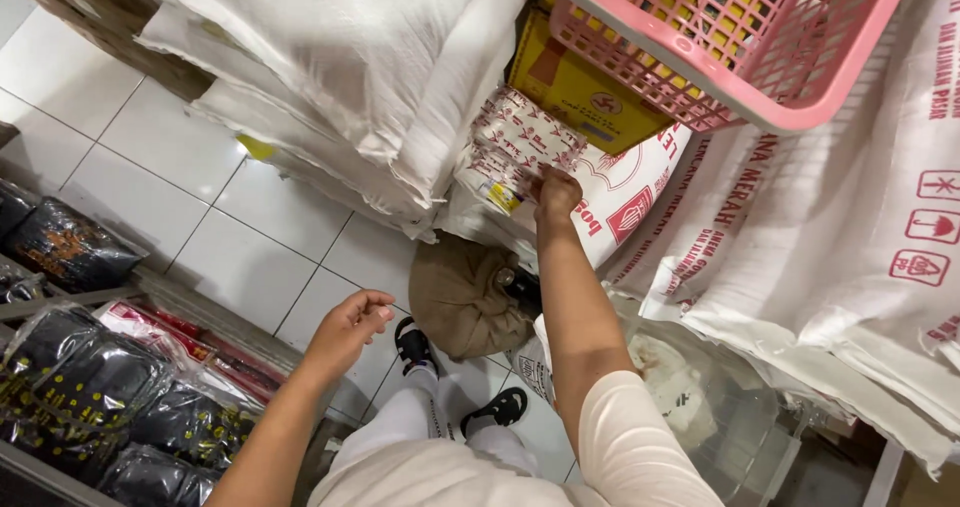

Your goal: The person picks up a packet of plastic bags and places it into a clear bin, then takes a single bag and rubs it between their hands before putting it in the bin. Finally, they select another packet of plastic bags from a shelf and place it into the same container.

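The bare right hand (pixel 556 193) pinches a crinkly white printed packet (pixel 520 147) at twelve o'clock; the left hand (pixel 350 325), loosely curled and empty, hangs over glossy floor tiles (pixel 200 187) at nine o'clock.

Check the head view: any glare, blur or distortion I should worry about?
Head view: even, bright indoor light, soft shadows under the white sacks; mild sheen on the floor tiles and the dark plastic packets; wide-angle stretch toward the edges, with the pink basket looming large; right hand on the patterned packet looks sharp, left hand only slightly soft.
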